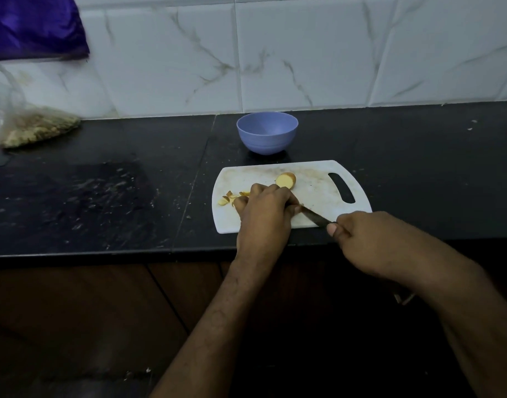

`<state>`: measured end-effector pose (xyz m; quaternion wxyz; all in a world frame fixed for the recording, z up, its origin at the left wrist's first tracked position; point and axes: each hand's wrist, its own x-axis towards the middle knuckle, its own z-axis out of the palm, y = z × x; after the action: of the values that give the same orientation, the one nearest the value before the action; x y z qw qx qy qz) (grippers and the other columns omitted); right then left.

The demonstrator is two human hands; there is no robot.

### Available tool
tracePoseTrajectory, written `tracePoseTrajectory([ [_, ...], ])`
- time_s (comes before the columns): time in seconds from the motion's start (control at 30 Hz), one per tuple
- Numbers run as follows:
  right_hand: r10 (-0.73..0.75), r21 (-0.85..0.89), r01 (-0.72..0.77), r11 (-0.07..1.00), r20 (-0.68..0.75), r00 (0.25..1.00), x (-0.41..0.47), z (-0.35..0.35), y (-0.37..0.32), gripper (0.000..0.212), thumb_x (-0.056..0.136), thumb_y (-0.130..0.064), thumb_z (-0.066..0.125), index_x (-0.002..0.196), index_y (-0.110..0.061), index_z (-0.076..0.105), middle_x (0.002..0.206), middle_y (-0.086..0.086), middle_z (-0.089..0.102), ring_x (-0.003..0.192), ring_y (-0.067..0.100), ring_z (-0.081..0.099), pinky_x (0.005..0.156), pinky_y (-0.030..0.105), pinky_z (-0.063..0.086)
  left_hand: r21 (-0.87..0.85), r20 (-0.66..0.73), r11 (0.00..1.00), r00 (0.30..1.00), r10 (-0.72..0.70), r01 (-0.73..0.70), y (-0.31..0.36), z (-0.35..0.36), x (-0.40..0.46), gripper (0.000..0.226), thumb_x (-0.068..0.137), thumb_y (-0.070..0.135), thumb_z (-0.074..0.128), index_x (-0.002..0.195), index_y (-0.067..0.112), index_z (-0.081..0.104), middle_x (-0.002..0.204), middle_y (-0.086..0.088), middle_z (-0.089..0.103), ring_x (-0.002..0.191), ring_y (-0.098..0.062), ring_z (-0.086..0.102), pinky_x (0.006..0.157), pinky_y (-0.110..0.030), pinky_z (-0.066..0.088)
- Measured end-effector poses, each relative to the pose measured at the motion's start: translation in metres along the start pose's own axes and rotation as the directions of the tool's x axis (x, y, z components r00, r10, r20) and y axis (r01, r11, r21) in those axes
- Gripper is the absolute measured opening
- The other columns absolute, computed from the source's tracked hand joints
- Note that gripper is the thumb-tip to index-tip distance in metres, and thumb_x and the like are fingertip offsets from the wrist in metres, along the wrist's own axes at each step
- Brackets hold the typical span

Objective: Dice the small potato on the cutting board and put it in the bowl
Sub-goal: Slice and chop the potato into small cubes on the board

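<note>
My left hand (265,214) curls down on the white cutting board (312,191), and I cannot tell what it holds underneath. My right hand (361,239) grips the knife (314,216). A yellow potato half (286,180) with brown skin sits on the board. Small cut potato bits (227,198) lie beside my left hand. The blue bowl (267,133) stands just behind the board.

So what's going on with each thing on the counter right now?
Bowl: upright behind the board, looks empty.
Cutting board: flat on the counter, stained.
Potato half: uncut, lying on the board.
Cut potato pieces: in a small pile on the board's left side.
Knife: blade angled down to the board.
Left hand: curled over potato it steadies.
Right hand: grips the knife handle.
Plastic bag: slumped by the wall, far left.
</note>
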<state>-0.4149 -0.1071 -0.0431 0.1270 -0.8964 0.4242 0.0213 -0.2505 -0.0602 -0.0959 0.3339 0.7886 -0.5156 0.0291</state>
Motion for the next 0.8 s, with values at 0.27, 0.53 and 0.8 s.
tracePoseTrajectory([
  [0.27, 0.052, -0.061, -0.055, 0.997, -0.053, 0.997, -0.016, -0.009, 0.003, 0.039, 0.1, -0.049, 0.033, 0.073, -0.026, 0.05, 0.078, -0.003, 0.058, 0.072, 0.015, 0.056, 0.068, 0.033, 0.049, 0.002, -0.056, 0.999, 0.997, -0.048, 0.048, -0.003, 0.001, -0.002, 0.008, 0.092, 0.038, 0.066, 0.093, 0.031, 0.068, 0.098, 0.014, 0.063, 0.106, -0.007, 0.04, 0.086, -0.033, 0.017],
  [0.53, 0.015, -0.057, -0.025, 0.998, -0.18, 0.983, -0.009, -0.002, -0.015, 0.041, 0.102, -0.048, 0.027, 0.068, -0.027, 0.035, 0.071, -0.004, 0.052, 0.064, 0.011, 0.049, 0.056, 0.031, 0.038, -0.035, 0.025, 0.997, 0.997, -0.071, 0.072, -0.004, -0.003, 0.001, 0.006, 0.094, 0.03, 0.066, 0.097, 0.029, 0.07, 0.105, 0.014, 0.064, 0.11, -0.007, 0.039, 0.089, -0.034, 0.019],
  [0.8, -0.011, -0.053, 0.014, 0.998, 0.051, 0.999, -0.003, -0.002, -0.01, 0.028, 0.103, -0.043, 0.034, 0.083, -0.026, 0.046, 0.078, -0.003, 0.051, 0.073, 0.011, 0.053, 0.06, 0.027, 0.039, -0.019, 0.02, 0.998, 0.998, -0.067, 0.067, -0.003, -0.002, 0.0, 0.005, 0.095, 0.029, 0.063, 0.098, 0.028, 0.067, 0.107, 0.011, 0.061, 0.112, -0.01, 0.04, 0.089, -0.034, 0.019],
])
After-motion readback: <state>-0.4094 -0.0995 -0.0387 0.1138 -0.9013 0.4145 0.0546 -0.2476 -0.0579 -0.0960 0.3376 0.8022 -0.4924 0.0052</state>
